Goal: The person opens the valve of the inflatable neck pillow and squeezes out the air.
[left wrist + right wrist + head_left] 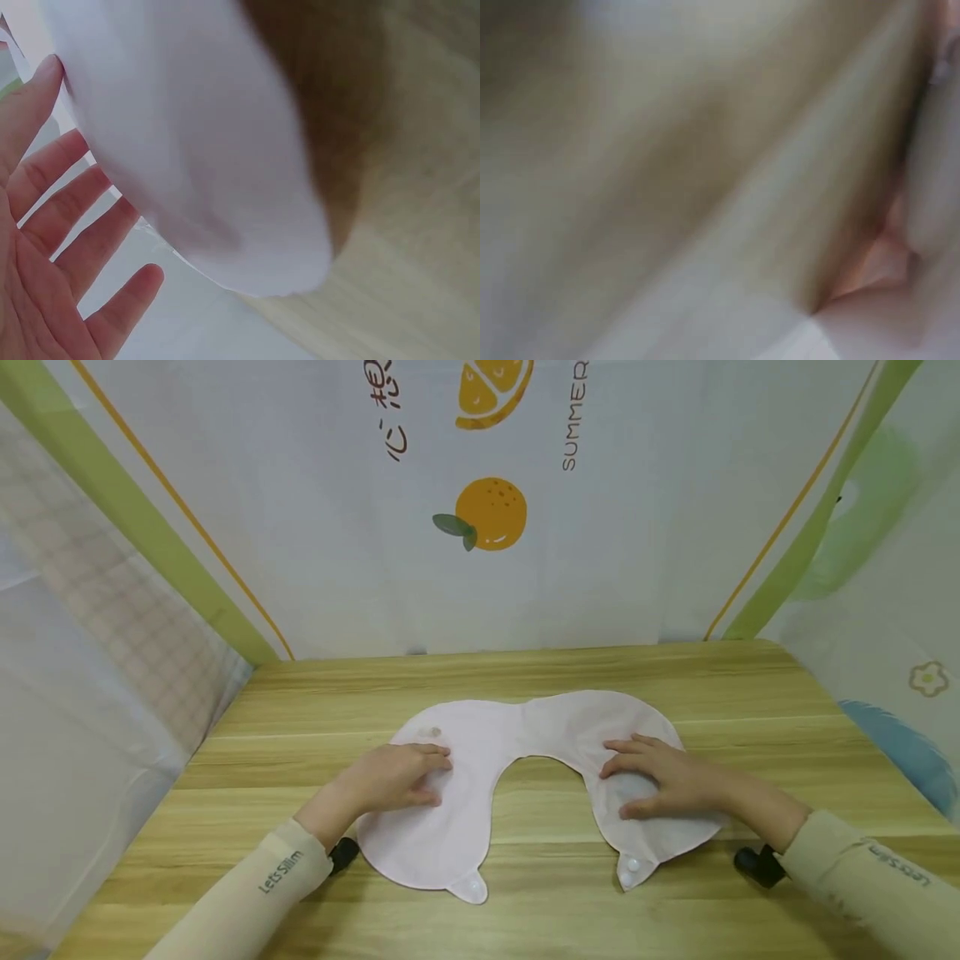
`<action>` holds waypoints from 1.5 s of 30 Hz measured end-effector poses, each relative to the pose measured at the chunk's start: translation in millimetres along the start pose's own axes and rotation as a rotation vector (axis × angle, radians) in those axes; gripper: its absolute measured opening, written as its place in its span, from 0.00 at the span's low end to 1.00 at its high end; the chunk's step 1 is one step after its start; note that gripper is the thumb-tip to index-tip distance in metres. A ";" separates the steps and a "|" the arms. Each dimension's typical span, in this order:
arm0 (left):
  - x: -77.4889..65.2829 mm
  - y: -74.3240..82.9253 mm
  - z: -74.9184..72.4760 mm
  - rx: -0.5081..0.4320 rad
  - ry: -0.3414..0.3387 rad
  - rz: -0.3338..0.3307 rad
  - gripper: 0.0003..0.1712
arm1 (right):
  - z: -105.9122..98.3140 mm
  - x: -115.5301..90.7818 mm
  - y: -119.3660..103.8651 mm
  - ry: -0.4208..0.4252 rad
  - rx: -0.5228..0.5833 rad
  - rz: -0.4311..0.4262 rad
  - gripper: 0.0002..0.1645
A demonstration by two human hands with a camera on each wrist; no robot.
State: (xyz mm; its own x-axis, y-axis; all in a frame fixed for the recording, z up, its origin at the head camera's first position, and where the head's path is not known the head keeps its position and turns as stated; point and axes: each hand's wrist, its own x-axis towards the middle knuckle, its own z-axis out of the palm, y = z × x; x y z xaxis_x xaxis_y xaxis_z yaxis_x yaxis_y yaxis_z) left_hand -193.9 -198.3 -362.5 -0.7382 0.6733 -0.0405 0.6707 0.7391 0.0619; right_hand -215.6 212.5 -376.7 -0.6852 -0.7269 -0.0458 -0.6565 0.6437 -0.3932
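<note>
A pale pink U-shaped neck pillow (517, 727) lies flat and limp on the wooden table, its opening toward the person. Each end has a small tab, and snap buttons (633, 865) show on the right one. A small round valve-like spot (436, 732) sits on the upper left lobe. My left hand (401, 774) rests on the left lobe; in the left wrist view its fingers (90, 240) are fairly straight, beside the pillow's edge (195, 150). My right hand (667, 777) lies on the right lobe with fingers spread. The right wrist view is blurred.
The wooden table (300, 718) reaches back to a white curtain (337, 568) with orange fruit prints. Patterned cloth hangs at both sides. Black wrist devices (759, 866) sit under the wrists, near the beige sleeves (255, 885).
</note>
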 end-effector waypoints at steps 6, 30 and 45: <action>-5.3 1.9 -0.6 -0.007 0.006 0.002 0.25 | -6.3 -5.1 -2.2 -0.014 -0.012 -0.004 0.35; -25.7 14.1 -2.8 -0.019 -0.080 -0.077 0.39 | -4.1 -33.8 16.3 0.041 -0.033 0.184 0.41; -42.3 -22.0 -15.4 -0.135 -0.032 -0.130 0.28 | -24.5 -59.9 42.1 -0.009 -0.150 0.353 0.37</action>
State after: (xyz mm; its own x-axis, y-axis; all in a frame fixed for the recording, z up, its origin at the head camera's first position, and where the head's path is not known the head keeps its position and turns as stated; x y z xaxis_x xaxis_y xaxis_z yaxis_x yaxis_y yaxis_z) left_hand -178.5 -243.3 -346.7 -0.8142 0.5738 -0.0885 0.5521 0.8124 0.1875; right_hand -209.9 289.0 -368.0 -0.8752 -0.4557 -0.1626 -0.4199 0.8823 -0.2128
